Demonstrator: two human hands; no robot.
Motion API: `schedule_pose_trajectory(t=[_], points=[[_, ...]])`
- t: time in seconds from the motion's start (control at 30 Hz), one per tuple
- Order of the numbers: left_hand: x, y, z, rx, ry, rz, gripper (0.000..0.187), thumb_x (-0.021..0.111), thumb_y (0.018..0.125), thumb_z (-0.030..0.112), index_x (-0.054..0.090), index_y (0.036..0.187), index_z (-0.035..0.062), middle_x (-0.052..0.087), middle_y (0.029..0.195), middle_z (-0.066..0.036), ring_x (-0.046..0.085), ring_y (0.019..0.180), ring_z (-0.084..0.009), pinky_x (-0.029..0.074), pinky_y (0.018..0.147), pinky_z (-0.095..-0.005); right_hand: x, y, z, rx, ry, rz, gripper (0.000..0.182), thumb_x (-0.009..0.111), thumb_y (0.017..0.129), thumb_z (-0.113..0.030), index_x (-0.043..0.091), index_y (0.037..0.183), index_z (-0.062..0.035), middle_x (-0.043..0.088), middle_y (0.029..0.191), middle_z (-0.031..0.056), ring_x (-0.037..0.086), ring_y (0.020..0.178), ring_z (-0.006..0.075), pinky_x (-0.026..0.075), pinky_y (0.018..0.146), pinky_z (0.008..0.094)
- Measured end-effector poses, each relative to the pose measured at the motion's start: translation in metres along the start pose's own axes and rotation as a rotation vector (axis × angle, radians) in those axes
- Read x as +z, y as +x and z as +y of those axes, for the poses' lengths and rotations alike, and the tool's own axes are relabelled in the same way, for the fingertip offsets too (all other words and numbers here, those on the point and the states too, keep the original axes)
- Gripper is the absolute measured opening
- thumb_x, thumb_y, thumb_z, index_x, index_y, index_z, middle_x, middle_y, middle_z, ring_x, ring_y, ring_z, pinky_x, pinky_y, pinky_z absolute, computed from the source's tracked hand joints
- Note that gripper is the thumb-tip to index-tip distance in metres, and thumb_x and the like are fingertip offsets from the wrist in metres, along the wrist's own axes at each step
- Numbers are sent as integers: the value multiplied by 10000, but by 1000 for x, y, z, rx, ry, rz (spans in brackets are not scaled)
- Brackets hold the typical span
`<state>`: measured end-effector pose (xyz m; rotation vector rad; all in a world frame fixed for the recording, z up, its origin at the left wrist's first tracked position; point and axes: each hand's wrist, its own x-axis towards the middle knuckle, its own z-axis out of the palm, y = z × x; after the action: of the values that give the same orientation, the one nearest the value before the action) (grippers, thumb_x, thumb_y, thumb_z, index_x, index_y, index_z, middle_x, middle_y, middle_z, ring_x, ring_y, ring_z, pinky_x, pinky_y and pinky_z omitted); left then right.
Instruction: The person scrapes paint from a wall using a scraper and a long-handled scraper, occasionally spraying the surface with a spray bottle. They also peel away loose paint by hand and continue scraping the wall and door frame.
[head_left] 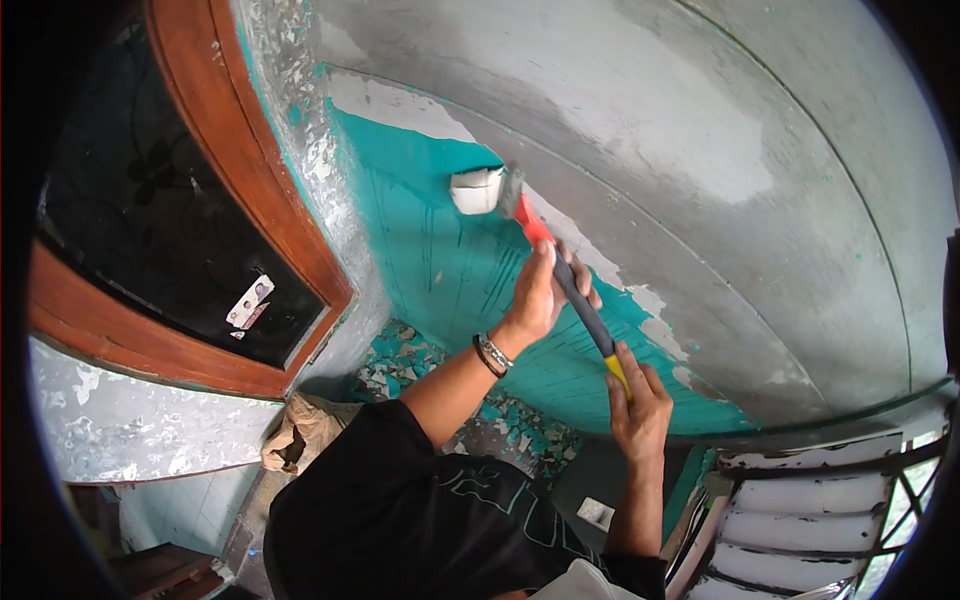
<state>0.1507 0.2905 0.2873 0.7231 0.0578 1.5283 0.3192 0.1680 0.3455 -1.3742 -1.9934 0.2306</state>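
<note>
A long-handled paint scraper (585, 305) with a red, black and yellow handle slants across the wall. My left hand (540, 290), with bracelets on the wrist, is closed around the upper handle just below the red neck. Lower down, my right hand (640, 412) grips the yellow end. The scraper's grey head (511, 192) is against the wall at the border of the teal paint (430, 235). Right beside the head is a white piece (476, 191), which looks like a curled flap of paint. Bare grey wall (640, 190) lies to the right of the teal area.
A brown wooden frame (235, 130) with dark glass stands at left, a torn sticker (250, 303) on the pane. Teal and white paint chips (530, 430) litter the floor. A brown paper bag (305, 430) lies at lower left; white slats (810, 530) stand at lower right.
</note>
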Motion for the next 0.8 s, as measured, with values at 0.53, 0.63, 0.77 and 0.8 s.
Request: schedule_pose_trajectory(t=[0.53, 0.63, 0.77, 0.8], points=[[-32, 30, 100, 662, 1923, 454, 346, 669, 803, 285, 541, 1005, 35, 585, 932, -140, 553, 903, -319, 408, 774, -385, -26, -30, 2, 29, 51, 40, 375, 614, 861, -37, 604, 1227, -116, 626, 886, 140, 585, 692, 194, 481, 611, 296], [-38, 29, 107, 447, 1891, 316, 220, 628, 841, 247, 563, 891, 42, 608, 805, -135, 583, 780, -333, 429, 707, -410, -25, -27, -7, 10, 41, 82, 376, 618, 856, -29, 608, 1222, -115, 629, 887, 132, 579, 682, 188, 476, 606, 304], [-42, 23, 109, 498, 1774, 341, 189, 595, 868, 217, 558, 818, 39, 606, 719, -131, 580, 674, -351, 442, 627, -427, -22, -14, -16, 38, 46, 94, 390, 623, 838, -8, 613, 1214, -112, 630, 884, 133, 575, 670, 195, 470, 596, 307], [-41, 22, 111, 490, 1768, 365, 188, 592, 872, 216, 556, 826, 37, 611, 740, -136, 582, 678, -353, 445, 604, -425, -16, -8, -15, -19, 38, 97, 401, 625, 827, 5, 614, 1211, -109, 630, 883, 137, 570, 657, 201, 467, 584, 307]])
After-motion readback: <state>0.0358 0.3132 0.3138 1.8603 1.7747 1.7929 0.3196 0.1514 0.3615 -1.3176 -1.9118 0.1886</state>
